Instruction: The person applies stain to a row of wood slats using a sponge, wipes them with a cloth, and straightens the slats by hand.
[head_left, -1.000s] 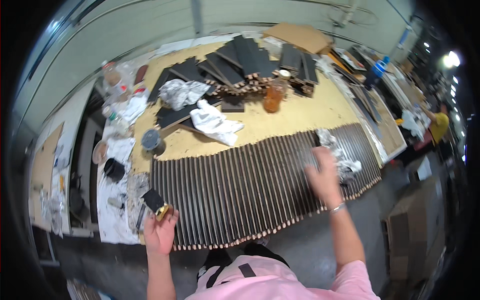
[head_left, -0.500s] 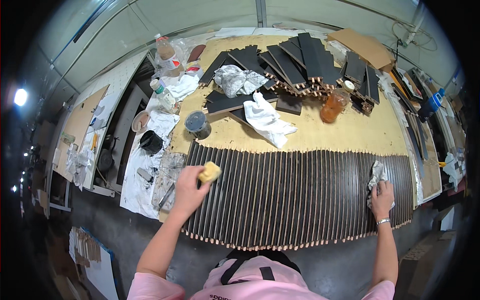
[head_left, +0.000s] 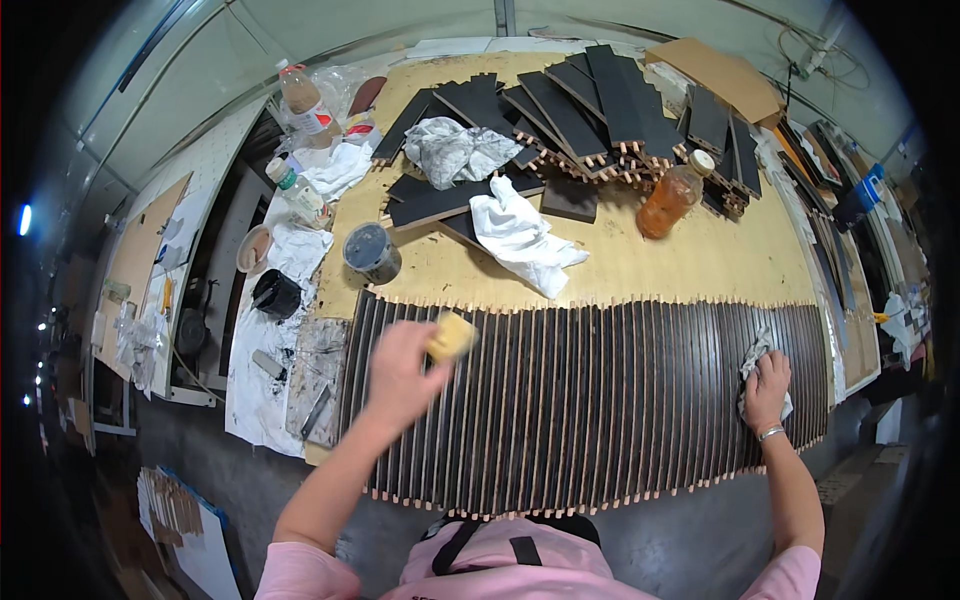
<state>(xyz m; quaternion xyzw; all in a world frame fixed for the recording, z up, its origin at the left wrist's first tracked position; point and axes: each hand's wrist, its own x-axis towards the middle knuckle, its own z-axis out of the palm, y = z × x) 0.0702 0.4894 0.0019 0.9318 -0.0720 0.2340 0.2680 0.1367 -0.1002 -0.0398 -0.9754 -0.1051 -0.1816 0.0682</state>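
A row of dark wooden slats [head_left: 560, 400], standing side by side with pale dowel pins at both ends, lines the near side of the table. Over the left part of the row, my left hand [head_left: 402, 372] pinches a yellow sponge [head_left: 452, 338]; whether the sponge touches the slats I cannot tell. At the right part, my right hand [head_left: 768, 388] rests closed on a crumpled grey-stained rag [head_left: 757, 350], pressed against the slats. Part of the rag is hidden under the fingers.
Behind the row lie a white cloth [head_left: 522, 240], a stained rag [head_left: 455, 152] and a heap of black boards [head_left: 560, 115]. A bottle of orange liquid [head_left: 672, 200] stands at the right. To the left are a lidded tub [head_left: 372, 252], a black cup [head_left: 277, 294] and a plastic bottle [head_left: 306, 105].
My left hand has moved a little to the right with the sponge. The right hand stays near the same slats, still on the rag. The view has shifted slightly.
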